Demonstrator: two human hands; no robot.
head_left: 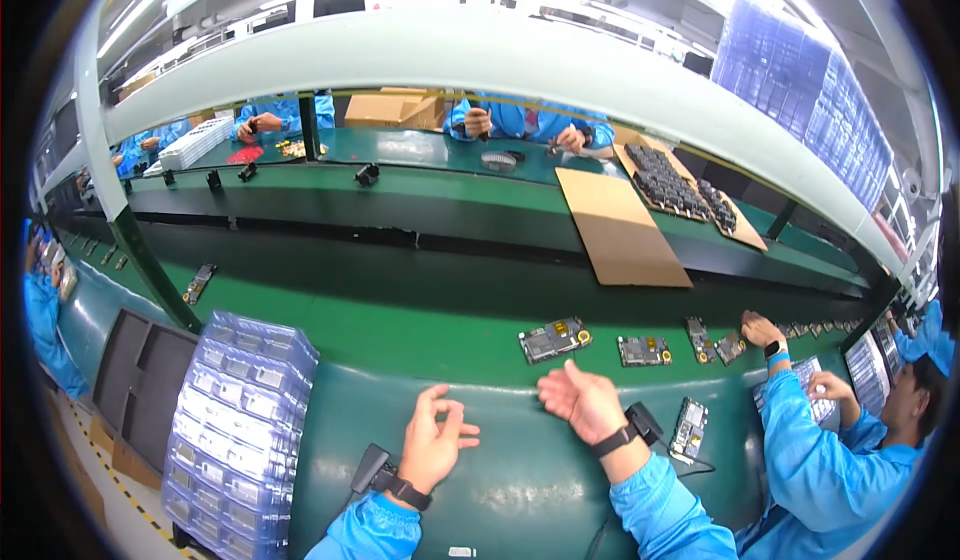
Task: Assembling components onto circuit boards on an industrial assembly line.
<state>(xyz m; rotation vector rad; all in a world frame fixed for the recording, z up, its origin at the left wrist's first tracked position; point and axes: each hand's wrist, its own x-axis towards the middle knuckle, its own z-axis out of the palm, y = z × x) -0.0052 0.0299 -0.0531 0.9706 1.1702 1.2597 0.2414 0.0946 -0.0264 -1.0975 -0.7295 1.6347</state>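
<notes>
My left hand [433,447] hovers above the green bench mat [470,520], its fingers loosely curled but apart, and nothing is in it. Palm partly turned up, my right hand [585,403] reaches toward the green belt and also holds nothing. Just beyond its fingertips a circuit board [555,341] with a yellow ring part lies on the belt. A second circuit board [644,351] rests to the right of that one. On the mat, right of my right wrist, is a paler circuit board [689,429]. Both wrists wear dark bands with a black block attached.
A tall stack of clear plastic trays [240,440] stands at my left, beside a dark divided tray [140,380]. More boards [699,340] lie on the belt near a co-worker's hand [762,329] at right. A cardboard sheet [620,230] leans over the far ledge. People work opposite.
</notes>
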